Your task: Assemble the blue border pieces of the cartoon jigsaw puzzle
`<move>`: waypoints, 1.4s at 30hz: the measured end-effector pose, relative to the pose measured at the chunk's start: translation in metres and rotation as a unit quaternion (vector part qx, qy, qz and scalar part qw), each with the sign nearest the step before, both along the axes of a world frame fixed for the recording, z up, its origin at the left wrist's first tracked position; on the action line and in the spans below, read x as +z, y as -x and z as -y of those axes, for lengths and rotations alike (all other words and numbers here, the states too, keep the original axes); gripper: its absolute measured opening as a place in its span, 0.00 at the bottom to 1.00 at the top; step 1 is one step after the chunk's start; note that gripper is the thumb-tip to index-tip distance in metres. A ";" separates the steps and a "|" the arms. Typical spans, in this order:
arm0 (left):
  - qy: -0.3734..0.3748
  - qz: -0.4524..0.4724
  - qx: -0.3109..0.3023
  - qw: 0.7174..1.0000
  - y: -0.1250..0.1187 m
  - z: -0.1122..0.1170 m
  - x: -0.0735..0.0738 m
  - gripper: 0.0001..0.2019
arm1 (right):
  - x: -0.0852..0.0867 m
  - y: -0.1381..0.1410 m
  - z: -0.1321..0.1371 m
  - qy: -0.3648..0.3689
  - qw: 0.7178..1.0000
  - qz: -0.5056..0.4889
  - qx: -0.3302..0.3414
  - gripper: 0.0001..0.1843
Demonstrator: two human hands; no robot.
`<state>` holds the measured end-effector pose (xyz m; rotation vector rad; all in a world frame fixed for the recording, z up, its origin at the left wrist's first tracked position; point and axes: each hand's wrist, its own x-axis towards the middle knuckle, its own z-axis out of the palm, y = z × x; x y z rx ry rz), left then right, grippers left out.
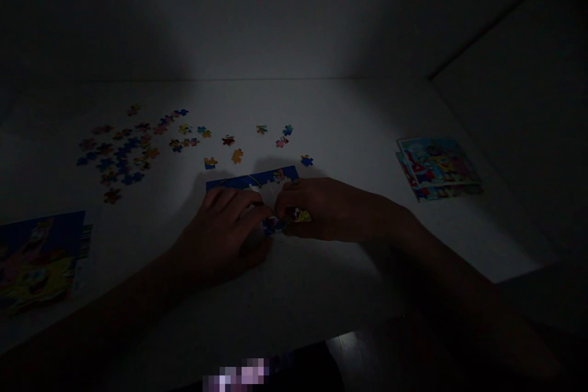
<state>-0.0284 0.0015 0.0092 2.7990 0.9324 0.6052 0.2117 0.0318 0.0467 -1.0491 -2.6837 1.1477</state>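
Both hands meet near the middle of the table, over the lower part of a partly joined jigsaw puzzle (243, 182) with a dark blue top edge. My left hand (225, 226) pinches a dark blue puzzle piece (272, 225) between thumb and fingers. From the other side, my right hand (321, 208) has its fingers closed around a yellow and dark red puzzle piece (301, 215). The two pieces touch or lie very close; I cannot tell whether they are joined. My fingers hide much of the puzzle, and the light is dim.
Many loose puzzle pieces (122, 156) are scattered at the left back. Several more, including a blue piece (307, 160), lie just beyond the puzzle. Cartoon picture sheets (441, 165) rest at the right, and another cartoon picture (41, 257) at the left edge. A wall (275, 18) stands behind.
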 end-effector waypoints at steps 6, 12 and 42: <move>-0.019 -0.016 -0.027 0.999 0.002 -0.002 0.004 0.11 | 0.001 -0.002 0.002 -0.004 1.000 -0.005 0.004 0.06; 0.005 -0.007 -0.035 0.999 0.004 -0.005 0.003 0.12 | 0.003 -0.001 0.002 0.004 1.000 0.002 -0.001 0.06; -0.032 0.009 -0.037 0.999 -0.001 -0.006 -0.002 0.13 | 0.002 -0.001 0.001 0.011 1.000 0.015 0.005 0.06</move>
